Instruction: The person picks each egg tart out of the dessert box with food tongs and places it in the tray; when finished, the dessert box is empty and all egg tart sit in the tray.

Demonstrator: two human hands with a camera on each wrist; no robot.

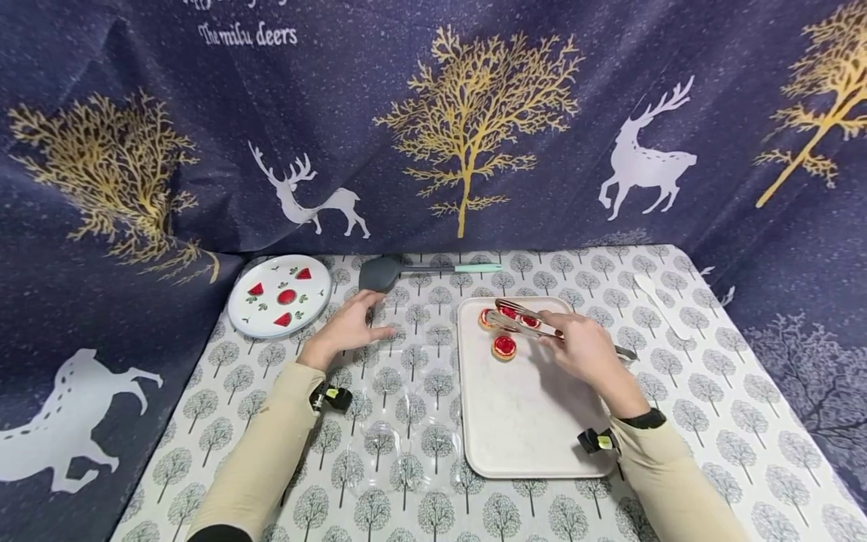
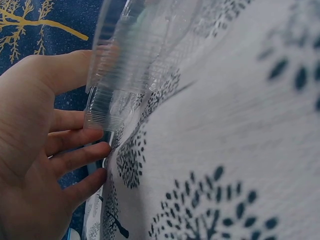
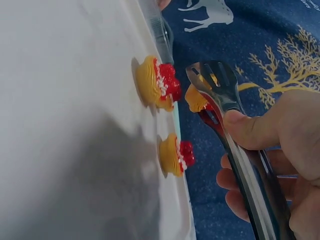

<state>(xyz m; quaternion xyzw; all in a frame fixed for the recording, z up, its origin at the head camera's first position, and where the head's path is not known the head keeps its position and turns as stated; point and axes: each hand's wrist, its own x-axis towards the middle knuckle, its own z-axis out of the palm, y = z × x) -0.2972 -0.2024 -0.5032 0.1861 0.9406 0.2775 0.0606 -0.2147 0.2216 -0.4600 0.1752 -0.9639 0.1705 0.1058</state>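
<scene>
My right hand (image 1: 585, 350) holds metal tongs (image 3: 237, 145), thumb on one arm and fingers round the other. A small tart (image 3: 195, 99) with a yellow crust and red topping sits between the tong tips. Two more tarts, one larger in view (image 3: 155, 82) and one lower (image 3: 175, 155), stand on the white tray (image 1: 528, 421); the head view shows several tarts grouped at its far left corner. My left hand (image 1: 348, 327) has its fingers spread at the end of a clear plastic container (image 2: 120, 75), fingertips right at its edge. The container barely shows against the cloth from above.
A round plate with a watermelon pattern (image 1: 271, 301) lies at the far left. Behind the container is a dark spatula (image 1: 379, 274) with a green handle. A white spoon (image 1: 660, 305) lies right of the tray. A blue deer-print cloth (image 1: 474, 150) hangs along the back.
</scene>
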